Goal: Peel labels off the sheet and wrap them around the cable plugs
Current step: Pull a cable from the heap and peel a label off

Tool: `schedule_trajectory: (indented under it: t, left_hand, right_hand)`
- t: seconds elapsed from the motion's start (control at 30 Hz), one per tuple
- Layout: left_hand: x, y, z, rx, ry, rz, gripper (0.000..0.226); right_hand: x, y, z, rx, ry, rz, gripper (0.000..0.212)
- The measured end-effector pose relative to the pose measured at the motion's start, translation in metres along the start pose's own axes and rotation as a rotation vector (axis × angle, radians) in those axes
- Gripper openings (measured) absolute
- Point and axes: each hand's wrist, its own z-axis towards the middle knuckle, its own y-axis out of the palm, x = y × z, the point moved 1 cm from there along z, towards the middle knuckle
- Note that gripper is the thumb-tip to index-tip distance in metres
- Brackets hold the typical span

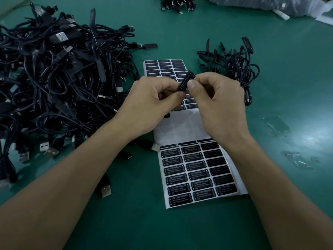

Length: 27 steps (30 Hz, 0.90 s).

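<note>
A small black cable plug (pixel 186 81) with a black "LED CONTROLLER" label on it is pinched between both hands above the table. My left hand (pixel 151 103) grips its lower end and my right hand (pixel 218 98) presses thumb and fingers on its upper side. Beneath the hands lies a white label sheet (pixel 182 129), its bare backing in the middle and black labels at its far end. A second label sheet (pixel 198 172) full of black labels lies nearer to me. The plug's cable is hidden behind my hands.
A large tangled heap of black USB cables (pixel 54 78) covers the green table (pixel 288 69) at the left. A smaller bundle of cables (pixel 237 67) lies at the right of the sheets. Loose USB plugs (pixel 105 190) lie near my left forearm. More cables and a plastic bag (pixel 270 4) sit at the far edge.
</note>
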Motion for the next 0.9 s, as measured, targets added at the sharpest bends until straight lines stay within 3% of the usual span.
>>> schedule_trajectory:
  t: [0.9]
  left_hand:
    - [0.0019, -0.0014, -0.0004, -0.019, 0.000, -0.039, 0.015]
  right_hand:
    - [-0.0037, 0.0011, -0.0022, 0.042, -0.014, 0.015, 0.015]
